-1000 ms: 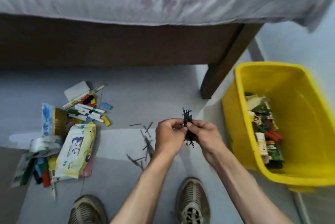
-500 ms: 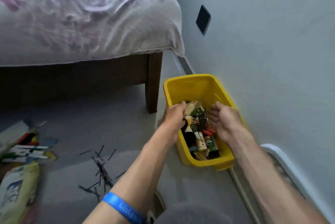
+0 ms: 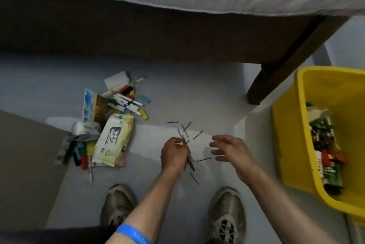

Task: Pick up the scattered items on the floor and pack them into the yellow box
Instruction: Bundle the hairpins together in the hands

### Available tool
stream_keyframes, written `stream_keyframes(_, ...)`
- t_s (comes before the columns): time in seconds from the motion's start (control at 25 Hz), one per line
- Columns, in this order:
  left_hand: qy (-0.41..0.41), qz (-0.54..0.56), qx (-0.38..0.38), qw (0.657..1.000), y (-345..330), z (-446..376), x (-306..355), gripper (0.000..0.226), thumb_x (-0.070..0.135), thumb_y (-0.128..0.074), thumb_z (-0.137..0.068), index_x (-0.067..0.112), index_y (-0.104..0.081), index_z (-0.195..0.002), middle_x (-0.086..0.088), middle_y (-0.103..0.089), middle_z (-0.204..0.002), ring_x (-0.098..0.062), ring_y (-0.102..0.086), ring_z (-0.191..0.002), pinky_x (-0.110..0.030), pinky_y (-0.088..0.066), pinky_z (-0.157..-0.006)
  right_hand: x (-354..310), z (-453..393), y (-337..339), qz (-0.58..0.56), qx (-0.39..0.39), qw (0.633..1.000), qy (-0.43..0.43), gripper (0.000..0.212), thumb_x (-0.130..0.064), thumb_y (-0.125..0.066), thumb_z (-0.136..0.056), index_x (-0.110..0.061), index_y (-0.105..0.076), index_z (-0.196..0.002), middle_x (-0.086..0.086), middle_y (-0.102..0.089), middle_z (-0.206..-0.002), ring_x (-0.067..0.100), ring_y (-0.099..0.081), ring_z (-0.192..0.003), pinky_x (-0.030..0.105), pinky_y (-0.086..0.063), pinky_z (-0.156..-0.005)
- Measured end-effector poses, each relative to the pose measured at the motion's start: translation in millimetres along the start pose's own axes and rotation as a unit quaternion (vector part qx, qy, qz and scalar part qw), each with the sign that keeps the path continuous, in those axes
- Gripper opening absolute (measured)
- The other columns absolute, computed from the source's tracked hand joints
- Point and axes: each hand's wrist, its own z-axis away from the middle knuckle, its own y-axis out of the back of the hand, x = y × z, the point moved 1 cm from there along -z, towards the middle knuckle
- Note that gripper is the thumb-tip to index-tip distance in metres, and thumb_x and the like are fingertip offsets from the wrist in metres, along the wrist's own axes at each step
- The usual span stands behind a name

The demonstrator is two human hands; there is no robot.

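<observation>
Dark, thin metal hairpins [image 3: 185, 139] are seen strewn on the grey floor [image 3: 207, 93], well to the left of the yellow box [image 3: 284, 129], which is taken here as the landmark. The left hand [image 3: 173, 154], the farther of the two from the box, is closed around a small bunch of the pins, thumb and fingers pressed together on them; the bunch runs roughly lengthwise away from the person, slightly tilted. The right hand [image 3: 230, 150], between that bunch and the box, is held empty with fingers spread and loosely curled. One loose pin [image 3: 204, 159] lies just below its fingertips, its long axis crosswise, pointing toward the box; others lie beyond the left hand, and one nearer the shoes [image 3: 227, 216]. That single pin is judged the nearest target for the right hand. The pins appear slender, straight and glossy, some crossed over one another. Farther from the box, a heap of markers, packets and a wipes pack [image 3: 113, 141] is left on the floor. The box is already partly filled.
</observation>
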Motion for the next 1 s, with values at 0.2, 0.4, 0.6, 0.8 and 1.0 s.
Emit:
stream_keyframes(0.2, -0.017, -0.171, 0.084, 0.982, 22, -51, -74, 0.033, 0.016, -0.058, -0.086, 0.009, -0.057, -0.118, -0.014, -0.053, -0.117, -0.035, -0.053, -0.109, -0.033, -0.045, -0.088, 18, -84, -70, 0.434, -0.018, 0.872, 0.227, 0.041, -0.013, -0.056, -0.089, -0.014, -0.055, -0.130, 0.006, -0.056, -0.131, 0.027, -0.054, -0.113, 0.032, -0.046, -0.094)
stream_keyframes(0.4, -0.237, -0.179, -0.025, 0.955, 0, -53, -80, 0.037, -0.001, -0.053, -0.084, 0.016, -0.065, -0.115, 0.001, -0.056, -0.107, -0.016, -0.052, -0.099, -0.009, -0.034, -0.085, -12, -149, -127, 0.609, -0.054, 0.713, 0.342, 0.058, -0.003, -0.055, -0.079, -0.016, -0.044, -0.135, 0.006, -0.045, -0.132, 0.030, -0.044, -0.113, 0.037, -0.037, -0.087)
stream_keyframes(0.6, -0.160, -0.208, 0.007, 0.965, 10, -36, -100, 0.052, 0.038, -0.067, -0.081, 0.024, -0.050, -0.128, 0.006, -0.046, -0.120, -0.013, -0.042, -0.111, -0.030, -0.047, -0.091, 17, -126, -109, 0.622, -0.121, 0.683, 0.364, 0.029, -0.010, -0.050, -0.086, -0.016, -0.059, -0.113, 0.003, -0.053, -0.113, 0.027, -0.047, -0.102, 0.037, -0.040, -0.080)
stream_keyframes(0.8, -0.207, -0.258, -0.059, 0.942, -19, -10, -94, 0.047, 0.009, -0.058, -0.084, 0.019, -0.049, -0.130, -0.002, -0.043, -0.119, -0.021, -0.044, -0.110, -0.028, -0.044, -0.091, 49, -92, -51, 0.515, -0.038, 0.810, 0.279, 0.039, -0.016, -0.063, -0.084, -0.012, -0.061, -0.122, 0.007, -0.055, -0.118, 0.028, -0.051, -0.101, 0.039, -0.047, -0.085)
stream_keyframes(1.0, -0.172, -0.214, -0.014, 0.962, -20, -17, -79, 0.037, 0.003, -0.051, -0.088, 0.010, -0.055, -0.124, -0.010, -0.053, -0.117, -0.028, -0.054, -0.107, -0.035, -0.045, -0.093, 70, -74, -39, 0.476, -0.023, 0.850, 0.224, 0.043, -0.020, -0.065, -0.083, -0.015, -0.056, -0.125, 0.006, -0.052, -0.122, 0.025, -0.052, -0.107, 0.033, -0.046, -0.088)
